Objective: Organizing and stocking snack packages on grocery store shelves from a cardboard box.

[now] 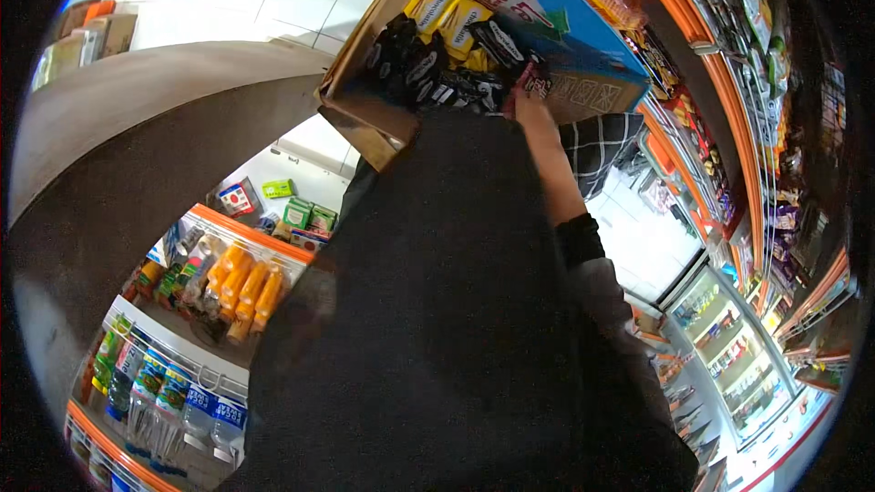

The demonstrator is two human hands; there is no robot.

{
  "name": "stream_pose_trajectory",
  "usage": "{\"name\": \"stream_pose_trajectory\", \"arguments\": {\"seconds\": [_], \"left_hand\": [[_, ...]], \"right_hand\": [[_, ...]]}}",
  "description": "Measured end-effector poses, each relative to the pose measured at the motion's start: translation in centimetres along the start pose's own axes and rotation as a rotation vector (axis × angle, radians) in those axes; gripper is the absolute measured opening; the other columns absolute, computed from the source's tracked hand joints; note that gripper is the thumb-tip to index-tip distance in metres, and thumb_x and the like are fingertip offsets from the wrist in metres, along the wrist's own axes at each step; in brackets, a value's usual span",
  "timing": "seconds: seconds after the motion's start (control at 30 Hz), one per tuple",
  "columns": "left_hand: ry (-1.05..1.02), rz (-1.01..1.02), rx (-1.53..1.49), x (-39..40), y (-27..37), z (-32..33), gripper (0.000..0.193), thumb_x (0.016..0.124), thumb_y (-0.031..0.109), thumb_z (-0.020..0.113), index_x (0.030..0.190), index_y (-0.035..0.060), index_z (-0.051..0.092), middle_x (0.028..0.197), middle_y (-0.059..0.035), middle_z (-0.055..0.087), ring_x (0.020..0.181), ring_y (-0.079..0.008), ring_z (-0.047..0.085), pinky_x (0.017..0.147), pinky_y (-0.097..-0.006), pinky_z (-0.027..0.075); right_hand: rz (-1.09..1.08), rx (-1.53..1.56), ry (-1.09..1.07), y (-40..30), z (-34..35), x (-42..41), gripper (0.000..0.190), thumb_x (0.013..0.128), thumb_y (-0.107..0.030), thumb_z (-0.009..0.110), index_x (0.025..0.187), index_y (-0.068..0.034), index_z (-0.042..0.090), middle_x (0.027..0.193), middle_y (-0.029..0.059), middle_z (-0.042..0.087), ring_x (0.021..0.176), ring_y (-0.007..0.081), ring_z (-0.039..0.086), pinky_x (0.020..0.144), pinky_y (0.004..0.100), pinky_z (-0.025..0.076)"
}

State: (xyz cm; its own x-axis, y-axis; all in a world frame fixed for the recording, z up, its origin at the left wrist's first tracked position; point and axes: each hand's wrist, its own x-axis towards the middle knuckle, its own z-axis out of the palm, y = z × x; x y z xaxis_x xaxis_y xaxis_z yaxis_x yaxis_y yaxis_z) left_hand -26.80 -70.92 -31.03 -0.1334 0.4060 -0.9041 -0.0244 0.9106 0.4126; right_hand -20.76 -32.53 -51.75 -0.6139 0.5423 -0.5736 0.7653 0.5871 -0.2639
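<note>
My right hand [529,104] is at the near right side of an open cardboard box [595,94], gripping a small red-and-dark packet [534,79]. The fingers are mostly hidden behind that packet. Inside the box lie yellow Chocolatos packs [433,8] and black Chocolatos packs [424,68], piled loosely. One black pack [497,41] leans against the blue printed inner wall. A cardboard flap [369,140] hangs down at the box's near left corner, close against my black shirt [437,301]. My left hand is out of view.
A broad grey curved surface [171,102] runs along the left. Below it, an orange-edged shelf [253,232] carries orange tubes [246,287], with bottles [171,383] lower down. Snack racks [731,102] line the right, near a glass-door cooler [731,355]. Checked cloth [598,147] shows beside my right forearm.
</note>
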Motion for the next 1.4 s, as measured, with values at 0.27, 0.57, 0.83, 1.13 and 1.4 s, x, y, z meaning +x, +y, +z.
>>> {"name": "stream_pose_trajectory", "arguments": {"seconds": [0.27,0.57,0.83,1.13,1.4], "left_hand": [[0.037,-0.007,-0.024,-0.6,0.5,-0.7,0.021,0.084,0.017,0.046,0.095,0.0017,0.056,0.087,-0.015,0.059,0.084,-0.0224,0.058,0.071,-0.0324,0.046],[0.125,0.022,-0.006,-0.8,0.8,-9.4,0.02,0.085,0.014,0.045,0.096,0.0004,0.055,0.086,-0.0139,0.059,0.083,-0.0205,0.058,0.071,-0.0309,0.046],[0.316,0.579,-0.337,6.3,10.4,-15.8,0.029,0.091,0.017,0.039,0.113,-0.0001,0.045,0.106,-0.0098,0.052,0.099,-0.0149,0.051,0.086,-0.0265,0.04],[0.496,0.49,-0.807,18.3,14.2,-9.1,0.031,0.084,0.023,0.054,0.107,0.0027,0.049,0.081,0.0012,0.054,0.067,-0.0061,0.045,0.06,-0.0202,0.038],[-0.006,0.168,-0.579,11.9,10.6,-1.7,0.044,0.086,0.025,0.051,0.12,0.0,0.041,0.104,-0.0047,0.053,0.091,-0.0126,0.048,0.082,-0.0251,0.037]], "right_hand": [[0.007,-0.591,-0.158,-1.0,0.3,-0.4,0.032,0.077,-0.01,0.053,0.109,-0.006,0.052,0.115,0.0174,0.049,0.106,0.0307,0.048,0.08,0.0413,0.043],[-0.03,-0.27,-0.079,-1.9,-6.0,-2.4,0.023,0.073,-0.021,0.058,0.091,-0.008,0.061,0.086,0.0159,0.061,0.086,0.0324,0.058,0.073,0.0429,0.047],[-0.194,1.066,0.03,-4.9,-12.0,-6.5,0.032,0.079,-0.024,0.06,0.099,0.001,0.057,0.088,0.0065,0.061,0.079,0.0121,0.054,0.074,0.0258,0.042],[-0.364,1.144,-0.515,-9.9,-6.0,-4.7,0.036,0.085,-0.029,0.053,0.107,-0.001,0.055,0.097,0.0073,0.06,0.087,0.0118,0.052,0.077,0.0259,0.041],[0.744,0.865,0.169,-2.5,-1.0,4.8,0.035,0.086,-0.02,0.048,0.118,-0.005,0.046,0.112,0.0099,0.05,0.094,0.0168,0.05,0.076,0.032,0.042]]}}
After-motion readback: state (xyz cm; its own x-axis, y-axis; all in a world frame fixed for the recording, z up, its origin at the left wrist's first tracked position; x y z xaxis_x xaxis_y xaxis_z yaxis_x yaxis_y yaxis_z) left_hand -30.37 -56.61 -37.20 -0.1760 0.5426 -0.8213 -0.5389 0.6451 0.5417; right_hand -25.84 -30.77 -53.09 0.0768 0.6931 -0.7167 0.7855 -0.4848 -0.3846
